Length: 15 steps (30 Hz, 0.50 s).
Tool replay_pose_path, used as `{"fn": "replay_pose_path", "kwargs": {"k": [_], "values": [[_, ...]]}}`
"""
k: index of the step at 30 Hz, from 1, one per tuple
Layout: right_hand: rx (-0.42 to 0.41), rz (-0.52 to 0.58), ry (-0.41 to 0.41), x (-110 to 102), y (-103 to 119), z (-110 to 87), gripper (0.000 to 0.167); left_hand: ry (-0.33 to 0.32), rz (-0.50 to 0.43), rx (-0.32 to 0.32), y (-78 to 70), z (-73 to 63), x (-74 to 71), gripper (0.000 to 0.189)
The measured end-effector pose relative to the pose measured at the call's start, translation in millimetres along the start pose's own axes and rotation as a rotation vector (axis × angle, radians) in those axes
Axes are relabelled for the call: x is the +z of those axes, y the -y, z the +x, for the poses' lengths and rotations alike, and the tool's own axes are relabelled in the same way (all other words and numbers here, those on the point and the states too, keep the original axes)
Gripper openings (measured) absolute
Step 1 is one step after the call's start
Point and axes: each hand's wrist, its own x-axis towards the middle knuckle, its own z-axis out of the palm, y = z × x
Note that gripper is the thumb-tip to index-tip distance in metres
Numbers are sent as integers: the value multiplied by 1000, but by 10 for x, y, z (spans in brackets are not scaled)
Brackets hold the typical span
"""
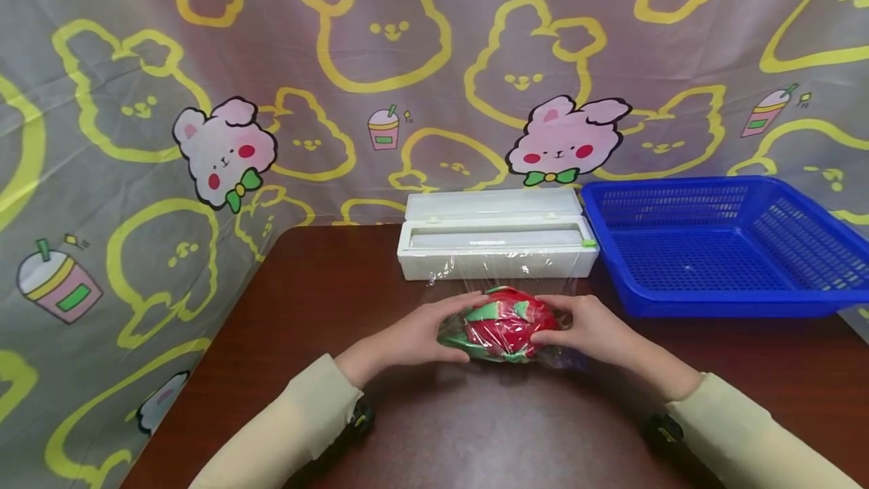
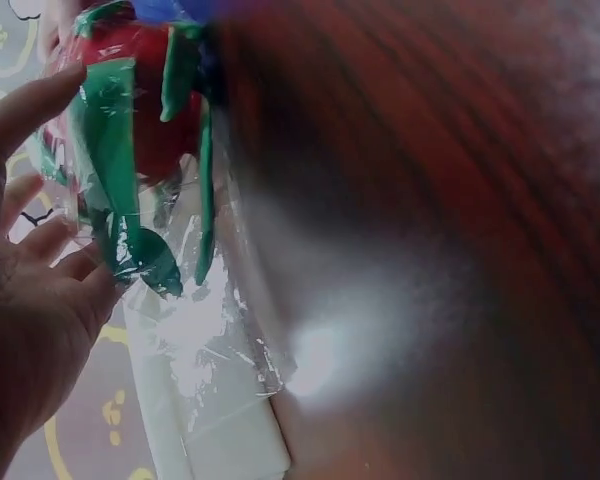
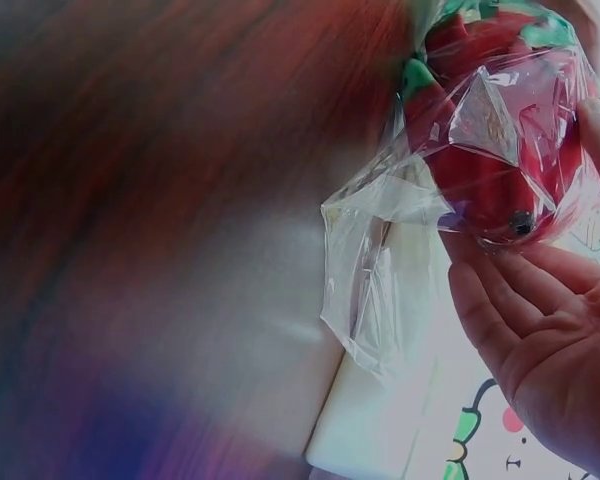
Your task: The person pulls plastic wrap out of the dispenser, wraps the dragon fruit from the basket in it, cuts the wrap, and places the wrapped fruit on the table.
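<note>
Both hands hold a red dragon fruit (image 1: 509, 330) with green scales, covered in clear cling film (image 3: 355, 290). My left hand (image 1: 416, 332) grips its green-tipped end, thumb on the near side. At the other end, my right hand (image 1: 600, 332) grips with the thumb in front and fingers behind. In the left wrist view, long green scales (image 2: 110, 120) show through shiny film. The right wrist view has the fruit's red end (image 3: 490, 190) with a small dark tip, and loose film hanging off beside it. Film also spreads toward the white box behind.
A white cling film dispenser box (image 1: 498, 266) stands behind the fruit, its lid (image 1: 492, 204) raised and a green slider at its right end. To its right is a blue plastic basket (image 1: 740, 306). A patterned cloth hangs behind the brown table (image 1: 305, 278).
</note>
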Motion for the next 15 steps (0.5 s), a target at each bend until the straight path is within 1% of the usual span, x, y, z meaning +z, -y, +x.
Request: {"fn": "replay_pose_path", "kwargs": {"k": [2,5,15], "values": [[12,1,8,3,4,4,74,7,0,-16,24,-5,13,91],[22,4,19,-4,18,7,75,7,12,-25,46,8,24,90],[14,0,44,4,13,36,75,0,7,-62,86,31,45,89]]}}
